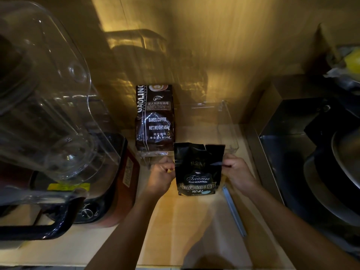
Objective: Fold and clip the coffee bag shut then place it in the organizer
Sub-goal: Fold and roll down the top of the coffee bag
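A black coffee bag [197, 168] with "Blue Mountain" lettering stands upright on the wooden counter, its torn top edge unfolded. My left hand [162, 172] pinches its left edge and my right hand [236, 170] pinches its right edge, both near the upper part. Behind it stands a clear plastic organizer [228, 125], which holds a dark brown "Baked Coffee" bag [154, 117] in its left side. A long pale blue sealing clip [233, 211] lies on the counter to the right of the black bag, below my right wrist.
A large blender with a clear jug [48, 98] on a red base [124, 184] fills the left. A metal-sided stove area with a dark pan [331, 172] is at the right. A wooden wall rises behind the organizer.
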Motion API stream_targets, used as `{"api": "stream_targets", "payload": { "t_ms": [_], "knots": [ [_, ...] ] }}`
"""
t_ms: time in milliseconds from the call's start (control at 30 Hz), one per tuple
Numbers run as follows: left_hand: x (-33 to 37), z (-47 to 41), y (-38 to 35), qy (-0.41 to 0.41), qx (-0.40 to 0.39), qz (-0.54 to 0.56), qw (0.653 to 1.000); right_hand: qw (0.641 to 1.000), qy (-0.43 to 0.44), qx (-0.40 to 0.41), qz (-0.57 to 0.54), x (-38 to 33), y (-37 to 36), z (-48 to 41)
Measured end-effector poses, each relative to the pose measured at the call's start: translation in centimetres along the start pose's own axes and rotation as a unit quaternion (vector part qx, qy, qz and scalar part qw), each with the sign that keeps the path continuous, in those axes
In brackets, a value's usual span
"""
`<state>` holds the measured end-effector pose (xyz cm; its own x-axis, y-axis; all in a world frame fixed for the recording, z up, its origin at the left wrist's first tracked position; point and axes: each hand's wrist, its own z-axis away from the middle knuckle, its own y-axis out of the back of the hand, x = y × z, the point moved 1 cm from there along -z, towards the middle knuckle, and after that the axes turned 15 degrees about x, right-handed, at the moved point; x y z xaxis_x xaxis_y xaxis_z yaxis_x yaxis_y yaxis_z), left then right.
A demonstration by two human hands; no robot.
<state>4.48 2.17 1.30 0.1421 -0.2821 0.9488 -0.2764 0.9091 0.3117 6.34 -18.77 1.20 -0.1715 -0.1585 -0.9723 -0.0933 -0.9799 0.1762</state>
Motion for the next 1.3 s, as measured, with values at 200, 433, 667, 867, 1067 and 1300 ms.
{"api": "stream_targets", "payload": {
  "t_ms": [200, 433, 667, 867, 1067, 1300],
  "knots": [
    [-0.5, 1.0, -0.8, 0.066, 0.072, 0.024, 0.995, 0.999, 0.029, 0.024, 0.005, 0.1, -0.3, -0.6],
    [1.8, 1.1, -1.9, 0.311, 0.113, 0.122, 0.936, 0.993, -0.089, 0.058, -0.058, -0.1, -0.4, -0.4],
    [-0.1, 2.5, 0.2, 0.167, 0.015, 0.081, 0.983, 0.994, -0.095, 0.027, -0.055, 1.2, -0.5, 1.0],
    [-0.3, 2.3, 0.1, 0.146, -0.063, 0.125, 0.979, 0.976, -0.109, -0.084, -0.166, 1.1, 0.2, 2.2],
    [-0.2, 2.8, -1.4, 0.172, -0.028, 0.121, 0.977, 0.993, -0.102, 0.001, -0.066, 1.6, -1.5, 2.4],
    [0.1, 3.4, -1.9, 0.154, 0.024, 0.056, 0.986, 0.993, -0.107, 0.054, -0.006, 1.6, -2.4, 2.4]
  ]
}}
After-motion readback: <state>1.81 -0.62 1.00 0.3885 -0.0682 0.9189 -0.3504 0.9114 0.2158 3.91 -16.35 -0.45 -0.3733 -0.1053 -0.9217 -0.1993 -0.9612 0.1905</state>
